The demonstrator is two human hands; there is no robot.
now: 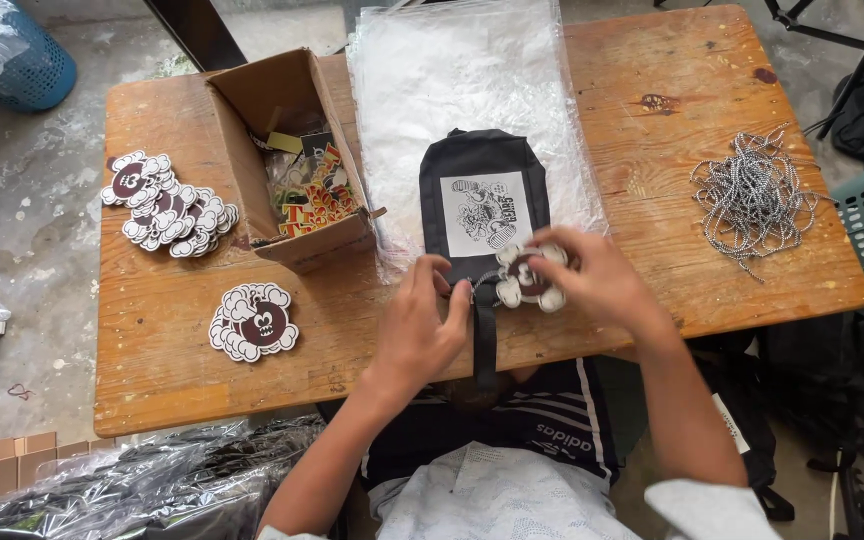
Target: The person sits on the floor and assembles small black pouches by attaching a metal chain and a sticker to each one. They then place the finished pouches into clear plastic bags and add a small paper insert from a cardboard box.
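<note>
Both hands meet at the near edge of the table (652,300), over a small black pouch (482,165) lying on a stack of clear plastic bags (402,90). The right hand (592,280) pinches a cloud-shaped tag (527,275), fingers closed on its rim; the left hand (422,325) has its fingers closed on the thin chain (484,283) by the zipper. The tag looks light and stiff, best held by its edge; the pouch is soft and floppy. More tags (167,205) are piled at left beside an open cardboard box (272,100); a heap of ball chains (752,195) sits to the right, well apart. Nothing blocks the hands.
</note>
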